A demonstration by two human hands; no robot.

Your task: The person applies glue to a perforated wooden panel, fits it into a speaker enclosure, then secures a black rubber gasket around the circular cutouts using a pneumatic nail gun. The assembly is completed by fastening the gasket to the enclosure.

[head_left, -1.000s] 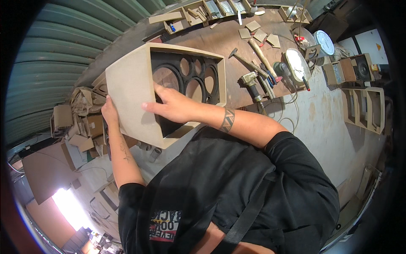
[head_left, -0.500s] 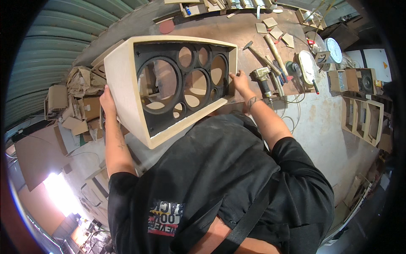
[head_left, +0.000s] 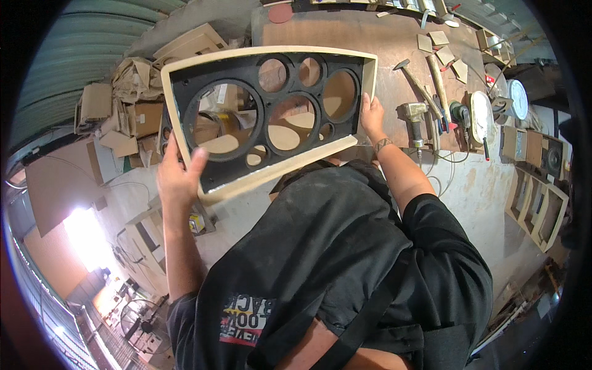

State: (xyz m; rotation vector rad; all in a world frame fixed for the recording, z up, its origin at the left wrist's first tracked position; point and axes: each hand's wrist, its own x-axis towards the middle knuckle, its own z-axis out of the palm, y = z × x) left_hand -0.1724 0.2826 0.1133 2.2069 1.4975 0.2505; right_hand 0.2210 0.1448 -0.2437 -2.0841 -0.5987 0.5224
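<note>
Corrugated metal wall (head_left: 92, 68) and pale floor (head_left: 475, 185) frame a cluttered workshop, where a wooden tabletop (head_left: 339, 28) stretches out ahead of a person in a black shirt (head_left: 320, 234). Held up in front of the chest, by the near left part of the tabletop, is a pale wooden box (head_left: 283, 167), its black panel (head_left: 264, 100) cut with round holes of several sizes. Whether any of the box rests on the wood cannot be told from this angle.

A second ago the right arm reached across to the box's left side; now the hands hold it at opposite ends, and its open side has swung round toward the person, leaving the panel in plain view and the load seemingly better balanced. The left hand (head_left: 177, 179) clasps the left end, thumb apart from the fingers and over the rim. The right hand (head_left: 372, 117) pinches the right end wall.

Right of the box lie a wooden-handled hammer (head_left: 421, 89), a metal air tool (head_left: 415, 120) and, farther back, small wood squares (head_left: 425, 42).
</note>
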